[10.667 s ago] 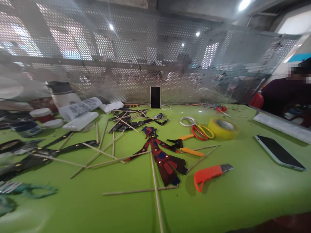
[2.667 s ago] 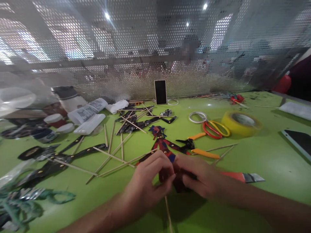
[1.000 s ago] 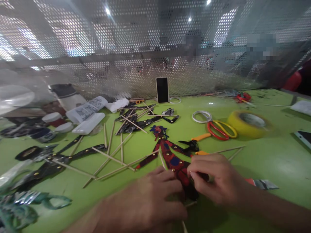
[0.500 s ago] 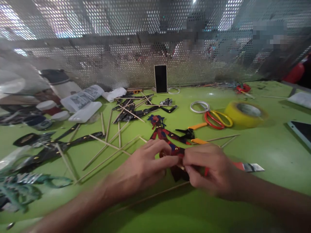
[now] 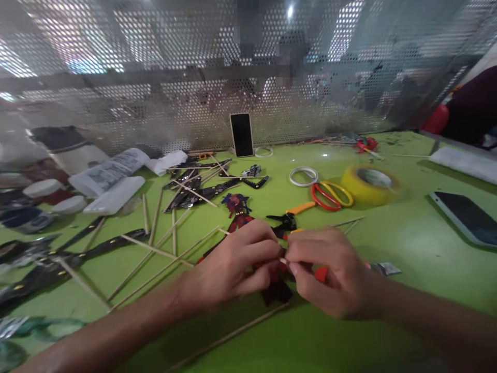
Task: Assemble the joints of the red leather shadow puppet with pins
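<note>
A jointed flat puppet (image 5: pixel 236 203) in red, blue and black lies in front of me, its middle hidden under my hands. My left hand (image 5: pixel 243 261) is closed over the puppet's body, fingers curled. Close beside it, my right hand (image 5: pixel 330 267) pinches a small pale stick (image 5: pixel 284 261), of which just the end shows between thumb and fingers. Dark lower parts of the puppet stick out below my hands. Beneath them a thin bamboo stick (image 5: pixel 233 336) lies on the green table (image 5: pixel 310 342).
Pliers with orange handles (image 5: pixel 301 208), red-and-yellow scissors (image 5: pixel 326 197) and yellow tape (image 5: pixel 365 184) are beyond my right hand. A phone (image 5: pixel 466 217) lies far right; another phone (image 5: pixel 241 134) stands upright. Bamboo sticks (image 5: pixel 155 248) and black puppets (image 5: pixel 190 189) spread left.
The view has turned slightly right, so things on the table appear shifted left. My hands stay together at the puppet, with the left fingers now curled in more tightly.
</note>
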